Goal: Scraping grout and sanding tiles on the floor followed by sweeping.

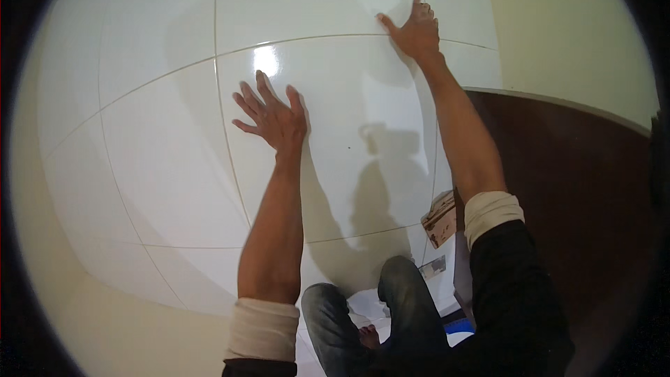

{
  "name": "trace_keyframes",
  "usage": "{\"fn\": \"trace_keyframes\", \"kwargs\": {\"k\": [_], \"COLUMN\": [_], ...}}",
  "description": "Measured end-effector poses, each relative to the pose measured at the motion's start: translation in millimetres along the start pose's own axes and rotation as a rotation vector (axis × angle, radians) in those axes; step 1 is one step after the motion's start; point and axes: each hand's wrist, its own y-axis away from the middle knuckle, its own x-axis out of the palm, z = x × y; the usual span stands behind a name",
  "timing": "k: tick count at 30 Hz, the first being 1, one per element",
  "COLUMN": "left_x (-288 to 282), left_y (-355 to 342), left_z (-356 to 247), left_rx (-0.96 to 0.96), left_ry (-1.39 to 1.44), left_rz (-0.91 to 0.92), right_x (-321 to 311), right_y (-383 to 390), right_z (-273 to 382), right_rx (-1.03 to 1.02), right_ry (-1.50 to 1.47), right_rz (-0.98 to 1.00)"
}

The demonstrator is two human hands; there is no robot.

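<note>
Both arms reach out over a white tiled surface (335,98). My left hand (277,117) lies flat near its middle, close to a grout line, with the fingers spread and nothing in them. Farther off and to the right, my right hand (417,33) has its thumb stretched out to the left; its other fingers point away and partly overlap. No object shows in it. It appears to rest on the tiles near the pale wall. Shadows of my arms and head fall across the glossy tiles.
A dark brown panel (558,167) with a pale edge stands to the right. Beside it are a brown-and-tan piece like cardboard (440,220) and a small printed card (433,267). My jeans-clad knees (412,293) are at the bottom, near a blue item (459,326).
</note>
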Motion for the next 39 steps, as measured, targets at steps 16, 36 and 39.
{"fn": "trace_keyframes", "kwargs": {"k": [16, 36, 39], "left_x": [10, 10, 6], "left_y": [-21, -21, -23], "left_z": [-23, -11, 0], "left_rx": [-0.083, -0.07, -0.057], "left_ry": [-0.193, -0.194, -0.243], "left_rz": [0.055, 0.072, 0.027], "right_x": [4, -8, -2], "right_y": [6, 7, 30], "right_z": [4, 0, 8], "right_rx": [-0.049, -0.025, -0.016], "right_ry": [0.018, 0.028, 0.007], "right_rz": [-0.126, -0.072, 0.062]}}
